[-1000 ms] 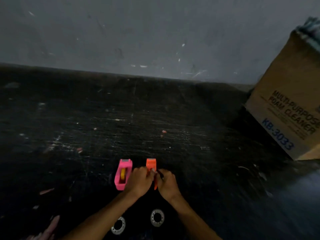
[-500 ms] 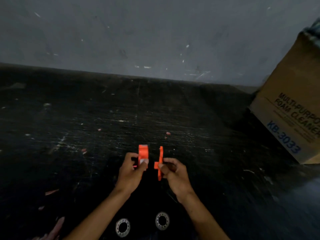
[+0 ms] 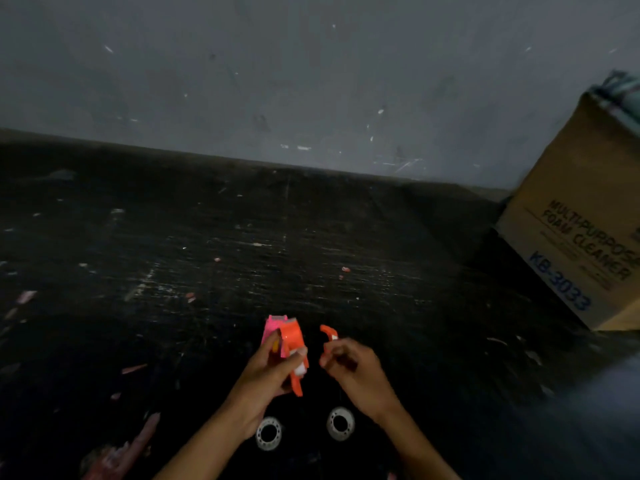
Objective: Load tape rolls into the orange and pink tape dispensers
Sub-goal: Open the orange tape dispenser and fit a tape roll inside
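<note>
Fingers of left hand (image 3: 266, 370) clamp orange dispenser (image 3: 292, 344), hiding pink dispenser (image 3: 270, 329); right hand (image 3: 349, 363) pinches orange piece (image 3: 329, 336).

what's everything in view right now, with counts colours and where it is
orange dispenser body: 1, orange, held up in the left hand, centre
orange side piece: 1, orange, pinched in the right hand, apart from the body
pink dispenser: 1, pink, on the table behind the orange body, mostly hidden
tape rolls: 2, whitish, flat on the table near the wrists, one left, one right
box: 1, brown cardboard with dark print, tilted at the right edge
table: 1, black, scratched and littered with scraps
wall: 1, grey, behind the table
left hand: 1, bare, gripping the orange body
right hand: 1, bare, gripping the side piece
</note>
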